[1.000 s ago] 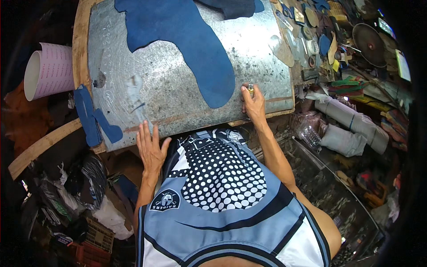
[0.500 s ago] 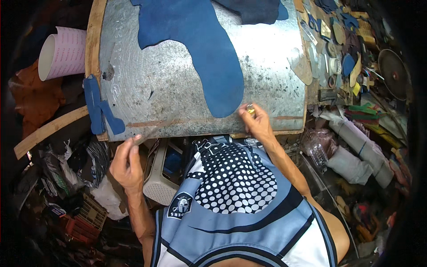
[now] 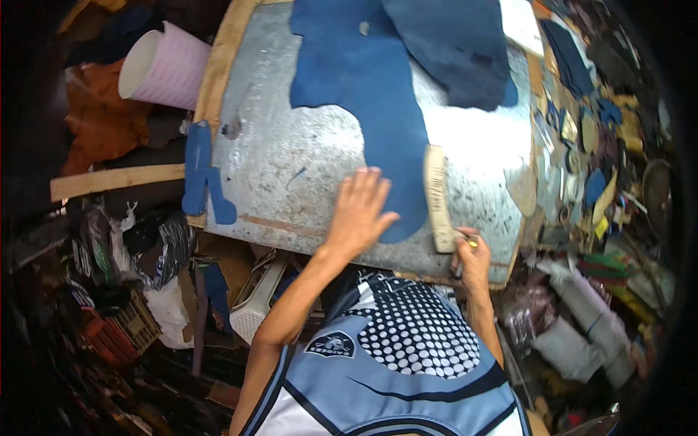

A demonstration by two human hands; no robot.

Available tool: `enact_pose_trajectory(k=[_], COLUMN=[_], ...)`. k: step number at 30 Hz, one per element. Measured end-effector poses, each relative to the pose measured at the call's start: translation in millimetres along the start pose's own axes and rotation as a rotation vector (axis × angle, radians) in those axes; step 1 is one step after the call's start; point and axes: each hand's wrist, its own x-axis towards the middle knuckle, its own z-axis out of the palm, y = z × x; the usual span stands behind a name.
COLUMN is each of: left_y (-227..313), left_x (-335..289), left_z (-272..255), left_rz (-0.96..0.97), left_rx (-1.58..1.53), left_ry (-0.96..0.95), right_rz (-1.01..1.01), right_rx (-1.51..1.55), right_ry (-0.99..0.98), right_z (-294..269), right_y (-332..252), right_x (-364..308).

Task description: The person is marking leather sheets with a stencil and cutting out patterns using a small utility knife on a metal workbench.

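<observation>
My left hand lies flat with its fingers spread, partly over the lower part of a long blue leather piece and partly over the bare metal. To the right of that leather, a curved beige pattern strip with handwriting on it stretches toward my right hand. The fingers of my right hand are closed around a small object with a yellow part; its kind is unclear. They are at the strip's lower end, but whether they grip it too I cannot tell.
The metal-topped table has wooden edging. A darker leather piece lies at its far side, and blue leather strips hang over its left corner. A pale pink roll stands beyond. Tools and scraps crowd the right side.
My left hand, which held a thin strip near the table's front edge, now lies flat by the blue leather. A beige strip now lies beside the leather. The view has shifted.
</observation>
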Motion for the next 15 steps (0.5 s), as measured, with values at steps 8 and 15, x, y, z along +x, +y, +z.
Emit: enact_pose_trajectory(k=[8, 15], left_y=[-50.0, -131.6], left_x=[105.2, 213.2], left_z=[22.5, -10.5], left_rz=[0.100, -0.060], left_rx=[0.150, 0.239], left_ry=[0.111, 0.195], right_rz=[-0.078, -0.068], right_rx=[0.101, 0.134], right_ry=[0.150, 0.189], right_z=[-39.8, -32.0], right_y=[18.2, 12.2], right_x=[7.8, 15.7])
